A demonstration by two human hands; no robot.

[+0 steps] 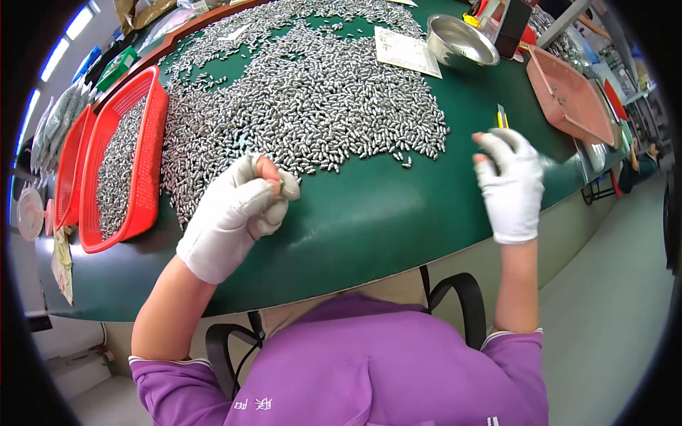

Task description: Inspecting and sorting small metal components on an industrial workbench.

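Left hand [238,213], white glove, grip curled tight; small metal part [280,186] pinched at the fingertips, at the near edge of the parts pile [305,99] on the green tabletop [383,213]. Right hand [510,181], gloved, raised over the tabletop's right side, fingers loosely bent, grip holding nothing visible. Yellow cutter [501,116] just beyond it. Red basket [124,163] of parts at left, a second one behind it. Steel bowl [460,39] and paper sheet [406,51] at far side, pink tray [572,96] to the right.
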